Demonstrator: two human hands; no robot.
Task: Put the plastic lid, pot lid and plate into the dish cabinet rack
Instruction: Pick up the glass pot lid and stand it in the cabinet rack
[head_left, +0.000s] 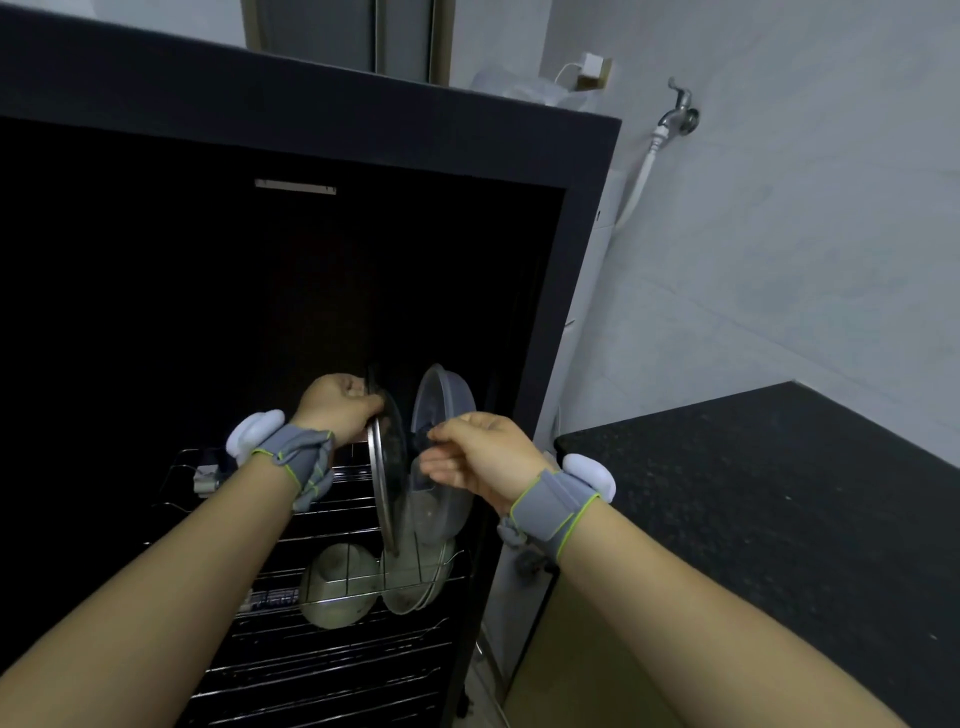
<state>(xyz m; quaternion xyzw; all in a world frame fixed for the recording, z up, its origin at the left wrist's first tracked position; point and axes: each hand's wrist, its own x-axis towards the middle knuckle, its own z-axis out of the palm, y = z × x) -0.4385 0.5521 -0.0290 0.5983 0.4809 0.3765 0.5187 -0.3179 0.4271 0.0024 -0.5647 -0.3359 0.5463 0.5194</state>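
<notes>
Left hand (340, 405) closed on pot lid (387, 483) rim, held upright on edge over wire rack (332, 525). Right hand (480, 454) pinching clear plastic lid (441, 410), upright just beside. Plate (340, 584) slotted in rack below, inside dark cabinet (587, 218).

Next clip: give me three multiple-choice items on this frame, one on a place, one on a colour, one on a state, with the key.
1. Where is the tap?
A. On the wall right of the cabinet
B. Inside the cabinet
C. On the counter

2. What colour is the counter?
A. White
B. Black
C. Wood brown

3. How is the pot lid oriented?
A. Flat on the rack
B. On edge, held by the left hand
C. Lying on the counter

Key:
1 A: it is mounted on the grey wall, right of the cabinet.
2 B: the surface is speckled black.
3 B: it stands upright in the rack with the left hand's fingers gripping its top rim, beside the plastic lid held by the right hand.
</notes>
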